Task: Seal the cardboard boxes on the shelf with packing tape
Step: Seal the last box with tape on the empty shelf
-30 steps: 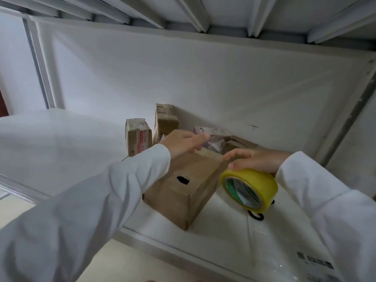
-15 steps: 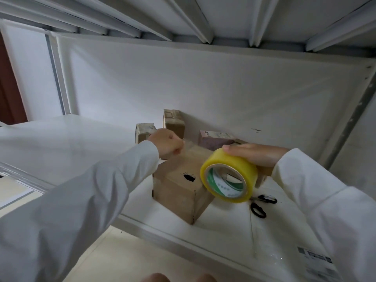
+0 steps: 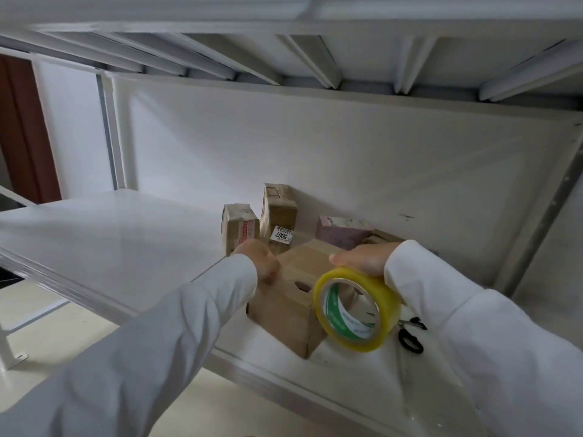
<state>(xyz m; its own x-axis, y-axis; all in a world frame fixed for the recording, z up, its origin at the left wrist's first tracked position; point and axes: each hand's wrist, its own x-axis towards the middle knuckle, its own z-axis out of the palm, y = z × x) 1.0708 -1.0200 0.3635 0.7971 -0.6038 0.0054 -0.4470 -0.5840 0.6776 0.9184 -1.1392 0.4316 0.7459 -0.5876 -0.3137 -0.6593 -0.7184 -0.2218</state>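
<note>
A brown cardboard box [image 3: 285,305] sits near the front edge of the white shelf [image 3: 110,247], one corner turned toward me. My left hand [image 3: 260,261] is curled at the box's top left edge; what its fingers hold is hidden. My right hand [image 3: 362,258] grips a yellow roll of packing tape [image 3: 356,310] from above, held upright just right of the box's front corner. Behind the box stand two small taped boxes [image 3: 240,228], one [image 3: 280,216] bearing a label "5007".
A purple box [image 3: 340,234] lies against the back wall, with another brown box [image 3: 383,238] beside it. Black scissors [image 3: 410,337] lie on the shelf right of the tape. The upper shelf's ribbed underside [image 3: 315,58] is close overhead. A grey upright post [image 3: 542,228] stands at the right.
My left hand went from flat on the box top to curled at its left edge. The tape roll swung in over the box's front corner, then drew back slightly right.
</note>
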